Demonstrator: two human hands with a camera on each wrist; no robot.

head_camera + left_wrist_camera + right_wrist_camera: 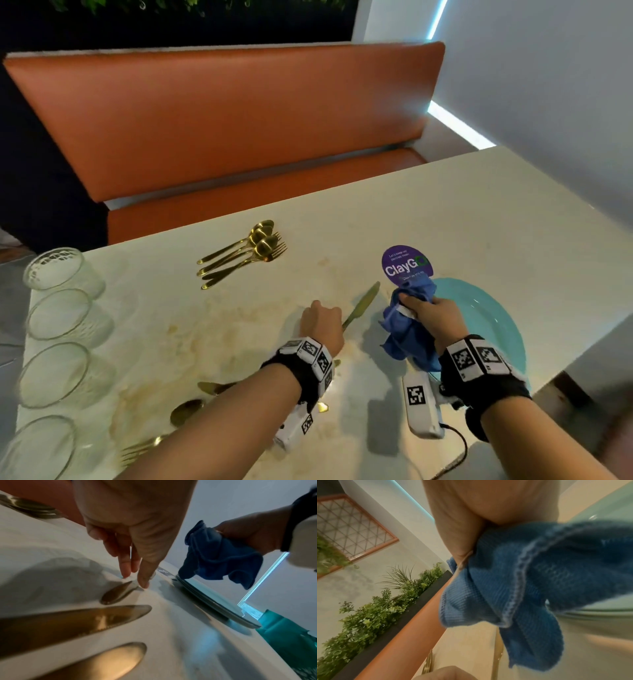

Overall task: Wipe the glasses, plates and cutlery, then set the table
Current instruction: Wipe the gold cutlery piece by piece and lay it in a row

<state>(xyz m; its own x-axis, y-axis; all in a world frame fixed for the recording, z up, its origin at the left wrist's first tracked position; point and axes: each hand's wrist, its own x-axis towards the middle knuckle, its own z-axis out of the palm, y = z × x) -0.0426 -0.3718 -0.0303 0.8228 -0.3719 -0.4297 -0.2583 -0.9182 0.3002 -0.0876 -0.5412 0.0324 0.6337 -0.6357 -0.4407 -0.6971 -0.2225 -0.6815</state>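
- Your two forearms fill the bottom of the head view, each with a black wrist band carrying coded markers. Your left hand (322,322) sits low over the cream table (479,212), knuckles up, right at the handle end of a gold knife (363,306) that lies flat and points away from you; from here you cannot tell whether the fingers grip it.
- Your right hand (433,317) clutches a bunched blue cloth (407,329) above the near edge of a teal plate (489,308). A purple round sticker (406,264) lies just beyond the cloth.
- Gold spoons and forks (245,251) lie bundled farther back. Four glasses (61,270) line the left edge. More gold cutlery (186,411) lies partly under your left arm.
- Seen from the left wrist, your left hand's fingers (144,577) hang straight down, loosely spread, tips at or just above the tabletop beside the knife handle (118,594). They hold nothing. Two more gold pieces lie blurred nearest the lens.
- Seen from the right wrist, your thumb and fingers are curled round the cloth (513,588), which hangs over the plate's rim (599,611). An orange bench back (406,635) and green plants (368,622) sit behind.
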